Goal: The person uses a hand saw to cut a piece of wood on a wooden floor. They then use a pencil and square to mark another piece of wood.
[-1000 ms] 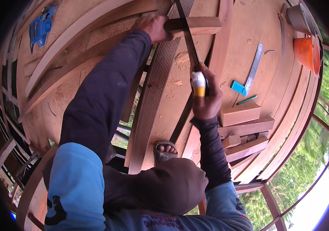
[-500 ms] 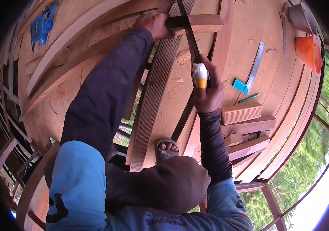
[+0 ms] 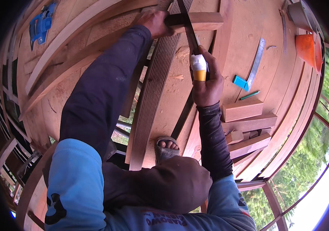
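My left hand (image 3: 154, 24) is closed around a short wooden piece (image 3: 206, 21) lying crosswise over a long grooved plank (image 3: 153, 92). My right hand (image 3: 206, 82) grips the handle of a handsaw (image 3: 188, 30), wrapped in white and yellow, whose dark blade crosses the short piece just right of my left hand. My sandalled foot (image 3: 167, 148) rests on the boards beside the grooved plank.
A blue power planer (image 3: 40, 25) lies upper left near curved timbers (image 3: 62, 32). Right are a metal square (image 3: 255, 63), green pencil (image 3: 250, 95), stacked offcuts (image 3: 243, 127), an orange container (image 3: 307, 50) and a grey one (image 3: 301, 15). Dark gaps show between some floorboards.
My right hand has moved forward, up the picture, with the saw. My left hand holds its place on the wood, shifting only slightly.
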Action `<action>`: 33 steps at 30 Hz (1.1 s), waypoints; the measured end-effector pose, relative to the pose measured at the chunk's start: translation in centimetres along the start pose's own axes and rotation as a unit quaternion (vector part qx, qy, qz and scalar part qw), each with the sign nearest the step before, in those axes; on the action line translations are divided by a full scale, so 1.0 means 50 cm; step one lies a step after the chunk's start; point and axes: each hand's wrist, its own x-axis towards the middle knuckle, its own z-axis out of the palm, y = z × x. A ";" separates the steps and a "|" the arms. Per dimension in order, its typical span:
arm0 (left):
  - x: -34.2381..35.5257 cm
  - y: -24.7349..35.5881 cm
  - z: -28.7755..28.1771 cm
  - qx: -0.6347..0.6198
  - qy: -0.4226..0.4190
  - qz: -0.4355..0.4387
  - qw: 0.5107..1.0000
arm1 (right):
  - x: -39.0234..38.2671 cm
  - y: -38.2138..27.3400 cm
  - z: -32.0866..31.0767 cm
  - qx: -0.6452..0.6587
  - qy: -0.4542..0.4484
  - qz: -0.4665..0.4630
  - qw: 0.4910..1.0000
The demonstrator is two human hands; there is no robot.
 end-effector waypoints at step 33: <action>0.017 -0.054 0.021 -0.027 -0.019 -0.010 0.999 | -0.202 -0.005 -0.080 -0.037 -0.039 0.062 0.997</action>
